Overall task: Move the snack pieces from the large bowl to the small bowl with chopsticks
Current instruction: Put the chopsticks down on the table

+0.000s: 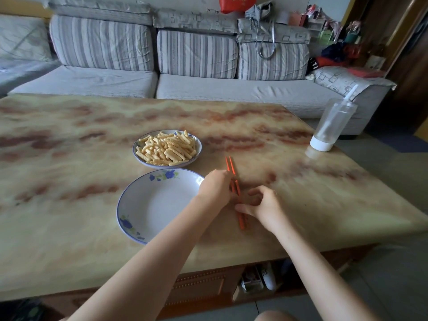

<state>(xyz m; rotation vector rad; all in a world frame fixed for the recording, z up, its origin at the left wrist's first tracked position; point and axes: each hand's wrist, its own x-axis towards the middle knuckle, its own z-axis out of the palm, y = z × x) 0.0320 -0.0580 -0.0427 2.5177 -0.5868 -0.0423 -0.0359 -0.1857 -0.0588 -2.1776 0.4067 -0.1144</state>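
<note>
A blue-rimmed bowl [169, 166] heaped with pale yellow ridged snack sticks [166, 148] sits mid-table. Just in front of it is an empty white bowl [157, 200] with blue flowers on its rim. A pair of orange chopsticks [241, 222] lies on the table to the right of the empty bowl, tips pointing away from me. My left hand [215, 186] reaches across the empty bowl's right rim and curls its fingers over the middle of the chopsticks. Thumb and fingers of my right hand [261, 205] pinch the chopsticks near their back end.
A clear plastic bottle [331, 126] with a white base and a straw stands at the table's right edge. The marbled table [69, 158] stretches left and right. A striped grey sofa [196, 84] lies behind it. Shoes [266, 276] sit under the table's front edge.
</note>
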